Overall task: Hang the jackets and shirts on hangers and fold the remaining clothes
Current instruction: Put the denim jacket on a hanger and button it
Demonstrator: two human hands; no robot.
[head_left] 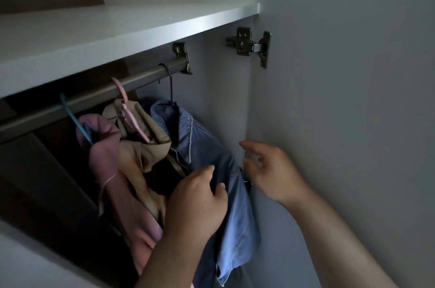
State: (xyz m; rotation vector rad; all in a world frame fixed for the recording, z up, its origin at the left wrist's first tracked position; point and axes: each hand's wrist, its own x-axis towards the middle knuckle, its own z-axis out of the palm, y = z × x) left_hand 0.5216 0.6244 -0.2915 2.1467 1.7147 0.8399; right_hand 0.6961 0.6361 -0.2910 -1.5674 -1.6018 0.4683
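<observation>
Three garments hang from a metal rail (94, 97) inside a wardrobe. A blue denim shirt (207, 153) hangs on a purple hanger (170, 86) at the right end. Beside it a beige jacket (141, 149) hangs on a pink hanger (122, 94). Furthest left is a pink garment (108, 165) on a blue hanger (73, 116). My left hand (197, 203) grips the front of the denim shirt, thumb on one side of the cloth and fingers on the other. My right hand (268, 170) hovers just right of the shirt with fingers spread, holding nothing.
A white shelf (106, 31) runs just above the rail. The open wardrobe door (353, 99) stands at the right, fixed by a metal hinge (249, 44). The wardrobe interior to the left is dark.
</observation>
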